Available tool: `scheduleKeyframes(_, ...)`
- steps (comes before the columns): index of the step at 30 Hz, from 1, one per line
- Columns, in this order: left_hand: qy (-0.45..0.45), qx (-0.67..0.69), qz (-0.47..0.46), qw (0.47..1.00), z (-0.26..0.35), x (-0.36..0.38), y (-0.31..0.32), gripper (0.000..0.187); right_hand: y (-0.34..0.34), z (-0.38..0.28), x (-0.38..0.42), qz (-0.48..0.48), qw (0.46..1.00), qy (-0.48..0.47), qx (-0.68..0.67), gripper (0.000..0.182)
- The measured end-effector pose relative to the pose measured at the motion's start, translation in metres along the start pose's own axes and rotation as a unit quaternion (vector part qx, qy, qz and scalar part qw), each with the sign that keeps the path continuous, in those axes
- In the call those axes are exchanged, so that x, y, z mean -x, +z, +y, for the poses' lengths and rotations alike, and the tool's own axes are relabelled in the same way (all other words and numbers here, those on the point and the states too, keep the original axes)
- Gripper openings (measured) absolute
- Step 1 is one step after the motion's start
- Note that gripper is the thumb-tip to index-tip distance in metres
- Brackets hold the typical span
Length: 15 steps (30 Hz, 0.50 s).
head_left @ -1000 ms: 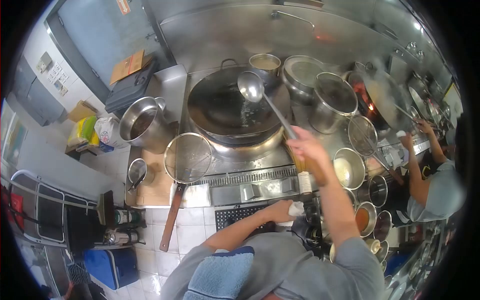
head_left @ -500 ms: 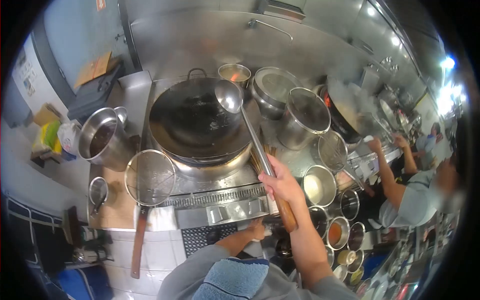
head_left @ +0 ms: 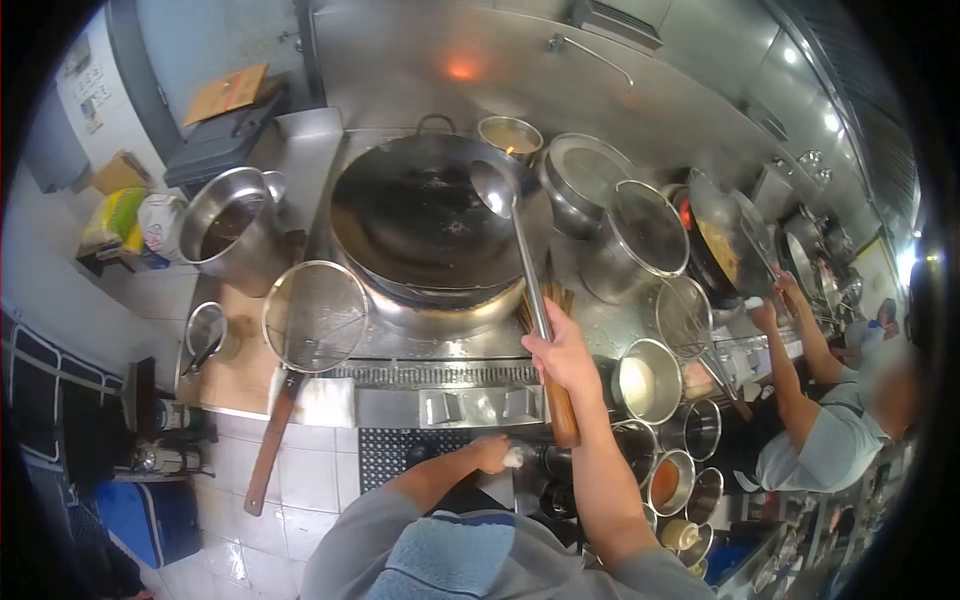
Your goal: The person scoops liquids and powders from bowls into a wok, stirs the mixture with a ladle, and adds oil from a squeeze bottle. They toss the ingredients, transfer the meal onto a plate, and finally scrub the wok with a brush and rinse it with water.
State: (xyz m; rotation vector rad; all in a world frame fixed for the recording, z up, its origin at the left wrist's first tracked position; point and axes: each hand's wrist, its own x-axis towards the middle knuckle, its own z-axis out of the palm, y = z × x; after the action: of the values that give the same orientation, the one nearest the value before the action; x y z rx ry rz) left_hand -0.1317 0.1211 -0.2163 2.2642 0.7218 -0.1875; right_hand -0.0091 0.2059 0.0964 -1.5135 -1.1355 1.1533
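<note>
My right hand (head_left: 568,350) is wrapped round the handle of a long steel ladle (head_left: 530,265), just above its wooden grip. The ladle's bowl hangs over the right rear part of a large dark wok (head_left: 415,220), which sits on a burner ring. Only a little shiny liquid or residue shows in the wok. Low at the stove's front edge, my left hand (head_left: 488,453) is closed, with a bit of white cloth (head_left: 514,457) showing by its fingers.
On the left, a wire skimmer (head_left: 316,318) lies beside a tall steel pot (head_left: 228,225). Lidded pots (head_left: 590,180) and a deep pot (head_left: 640,240) stand right of the wok. Seasoning bowls (head_left: 670,482) sit lower right. A co-worker (head_left: 820,400) handles another wok (head_left: 718,240).
The view has turned, so the stove appears shifted right. My left hand and its white cloth have moved left along the stove's front. My right hand still holds the ladle over the wok.
</note>
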Motion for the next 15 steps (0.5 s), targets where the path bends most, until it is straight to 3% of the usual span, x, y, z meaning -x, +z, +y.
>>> scheduleKeyframes(1, -0.021, 0.031, 0.04, 0.999, -0.005, 0.027, -0.012, 0.034, 0.004, 0.005, -0.005, -0.015, 0.999, -0.001, -0.046, 0.058)
scheduleKeyframes(3, -0.111, 0.109, 0.015, 0.988, -0.033, 0.076, -0.033, 0.037, 0.011, 0.004, -0.019, -0.053, 0.989, -0.007, -0.137, 0.051)
scheduleKeyframes(5, -0.275, 0.136, 0.125, 0.943, -0.065, 0.14, -0.04, 0.041, 0.034, -0.025, -0.021, -0.084, 0.968, -0.014, -0.235, 0.038)
scheduleKeyframes(7, -0.409, 0.187, 0.221, 0.865, -0.152, 0.192, 0.028, 0.042, 0.059, -0.053, -0.032, -0.169, 0.947, 0.007, -0.271, 0.04)
scheduleKeyframes(9, -0.516, 0.137, 0.096, 0.84, -0.243, 0.256, 0.101, 0.046, 0.105, -0.081, -0.039, -0.225, 0.903, 0.025, -0.365, 0.037)
scheduleKeyframes(11, -0.526, 0.314, 0.192, 0.767, -0.224, 0.344, 0.113, 0.051, 0.15, -0.103, -0.049, -0.286, 0.848, 0.055, -0.443, 0.035)
scheduleKeyframes(12, -0.534, 0.277, 0.119, 0.79, -0.226, 0.373, 0.119, 0.053, 0.174, -0.112, -0.055, -0.307, 0.849, 0.052, -0.427, 0.03)
scheduleKeyframes(14, -0.469, 0.147, -0.076, 0.867, -0.215, 0.411, 0.128, 0.056, 0.22, -0.129, -0.066, -0.319, 0.89, 0.04, -0.325, 0.025)
scheduleKeyframes(15, -0.446, 0.134, -0.117, 0.877, -0.206, 0.424, 0.134, 0.058, 0.242, -0.135, -0.072, -0.337, 0.902, 0.028, -0.269, 0.023)
